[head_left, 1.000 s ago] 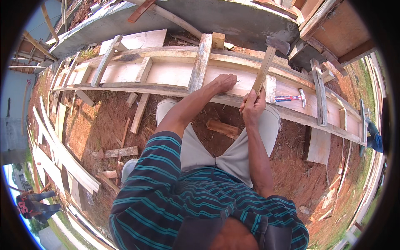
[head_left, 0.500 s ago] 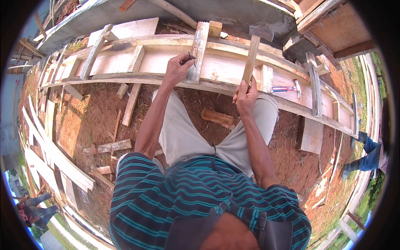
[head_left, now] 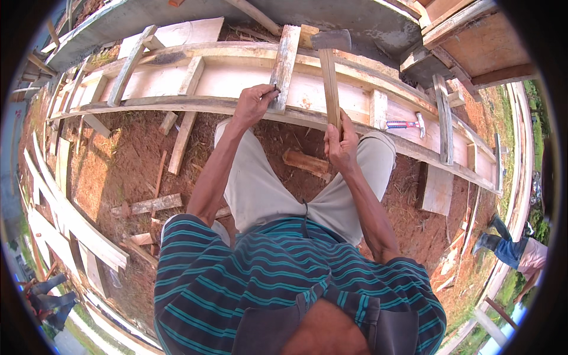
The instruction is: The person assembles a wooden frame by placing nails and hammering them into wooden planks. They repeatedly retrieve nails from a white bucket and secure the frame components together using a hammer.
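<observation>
My left hand (head_left: 255, 105) is closed in a pinch on a thin dark nail (head_left: 276, 88), beside the lower part of a short wooden crosspiece (head_left: 286, 59). That crosspiece lies across a long timber formwork (head_left: 231, 77) in front of my knees. A hatchet (head_left: 329, 77) stands upright in my right hand (head_left: 341, 144), which is wrapped round the low end of its wooden handle. Its grey metal head is raised over the far rail of the formwork. Right of it, a claw hammer (head_left: 408, 124) with a red and blue handle lies inside the formwork.
Behind the formwork runs a grey concrete wall (head_left: 343, 15). Long boards (head_left: 77, 213) lie at the left, and offcuts (head_left: 307, 164) are scattered on the red soil. A wooden panel structure (head_left: 473, 47) stands far right. Other people's legs show at the right (head_left: 503, 245) and lower left.
The hatchet in my right hand has swung left, toward the crosspiece, its head now nearer my left hand's side. My left hand stays by the crosspiece. A person at the right has shifted.
</observation>
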A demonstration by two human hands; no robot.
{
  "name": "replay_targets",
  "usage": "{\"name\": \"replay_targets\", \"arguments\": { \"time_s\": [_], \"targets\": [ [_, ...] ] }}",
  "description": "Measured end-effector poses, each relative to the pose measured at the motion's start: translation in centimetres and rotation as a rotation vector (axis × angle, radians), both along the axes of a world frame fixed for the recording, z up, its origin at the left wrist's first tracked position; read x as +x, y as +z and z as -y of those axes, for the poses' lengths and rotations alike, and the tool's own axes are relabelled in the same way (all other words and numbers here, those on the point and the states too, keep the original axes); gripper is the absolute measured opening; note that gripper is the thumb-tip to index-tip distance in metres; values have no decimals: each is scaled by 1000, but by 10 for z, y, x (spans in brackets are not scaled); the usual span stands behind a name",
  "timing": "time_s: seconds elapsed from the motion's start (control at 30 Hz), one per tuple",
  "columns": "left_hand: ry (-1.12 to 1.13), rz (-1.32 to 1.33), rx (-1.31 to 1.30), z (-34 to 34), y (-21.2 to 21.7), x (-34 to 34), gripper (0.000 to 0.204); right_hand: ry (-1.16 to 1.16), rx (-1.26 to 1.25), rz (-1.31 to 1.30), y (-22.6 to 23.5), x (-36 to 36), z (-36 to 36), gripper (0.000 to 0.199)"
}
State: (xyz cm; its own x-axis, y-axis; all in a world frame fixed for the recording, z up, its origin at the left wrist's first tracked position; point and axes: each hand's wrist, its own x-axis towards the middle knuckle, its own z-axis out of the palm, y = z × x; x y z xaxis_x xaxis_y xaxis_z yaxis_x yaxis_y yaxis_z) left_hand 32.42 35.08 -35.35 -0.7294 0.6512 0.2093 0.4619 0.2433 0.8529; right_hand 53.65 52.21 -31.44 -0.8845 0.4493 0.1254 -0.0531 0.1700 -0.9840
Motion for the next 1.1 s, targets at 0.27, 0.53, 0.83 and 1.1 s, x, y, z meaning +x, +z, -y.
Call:
{"name": "replay_targets", "arguments": {
  "time_s": [0.27, 0.53, 0.83, 1.1],
  "targets": [
    [-16, -173, -21, -2, 3, 1, 17, 115, 440, 57, 57, 21, 15, 62],
    [-24, -189, 38, -2, -1, 4, 12, 241, 418, 297, 93, 24, 9, 68],
    [-43, -201, 33, 2, -3, 7, 19, 304, 510, 377, 89, 21, 3, 67],
    [120, 342, -60, -35, -23, -77, 60, -48, 302, -127, 163, 21, 10, 65]
  ]
}}
